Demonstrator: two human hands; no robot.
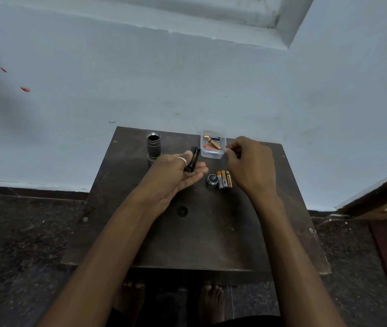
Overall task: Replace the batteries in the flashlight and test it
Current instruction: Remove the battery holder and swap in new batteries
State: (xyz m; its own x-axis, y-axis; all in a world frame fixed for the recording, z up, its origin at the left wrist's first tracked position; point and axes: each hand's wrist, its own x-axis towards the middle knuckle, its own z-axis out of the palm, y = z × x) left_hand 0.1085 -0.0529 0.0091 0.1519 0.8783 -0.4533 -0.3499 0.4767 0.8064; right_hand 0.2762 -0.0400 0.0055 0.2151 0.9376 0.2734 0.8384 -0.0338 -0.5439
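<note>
On the dark wooden table (195, 244) the black flashlight body (153, 147) stands upright at the back left, its open end up. My left hand (176, 171), palm up with a ring on one finger, holds a black battery holder (192, 160) between thumb and fingers. My right hand (249, 161) hovers with curled fingers right beside a clear plastic box (211, 154) of copper-and-black batteries (212, 140); whether it pinches anything I cannot tell. Three batteries (224, 179) lie side by side next to the flashlight's black end cap (212, 180).
A small round black piece (182, 210) lies mid-table. The table stands against a pale blue wall (187, 79). A wooden door frame (381, 197) is at the right. Bare feet (211, 300) show under the front edge on a dark speckled floor (22, 244).
</note>
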